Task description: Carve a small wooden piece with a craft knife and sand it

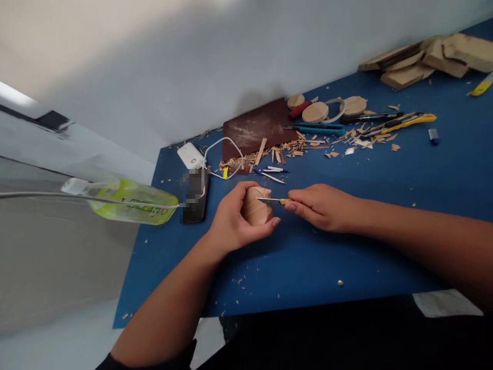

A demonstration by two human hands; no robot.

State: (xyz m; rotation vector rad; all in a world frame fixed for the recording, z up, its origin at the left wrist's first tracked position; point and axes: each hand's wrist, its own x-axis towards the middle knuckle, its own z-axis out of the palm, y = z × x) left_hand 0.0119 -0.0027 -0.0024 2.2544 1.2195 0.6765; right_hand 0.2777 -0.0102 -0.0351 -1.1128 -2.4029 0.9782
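Note:
Over the blue table [308, 267], my left hand [235, 218] is wrapped round a rounded wooden piece [254, 211] with a curved line marked on its face. My right hand [321, 208] is closed on the yellow handle of a small knife [268, 200]. The thin blade points left and lies across the upper right part of the wood. Just beyond my hands are a blue and white compass [271, 172] and a heap of wood shavings [296, 149].
At the left lie a green-labelled bottle [133, 201], a dark phone [195, 198] and a white power bank [190, 155] with a cable. A brown sheet [256, 126], round wood discs [315, 112], cutters [319, 129] and stacked wood blocks [442, 56] line the back.

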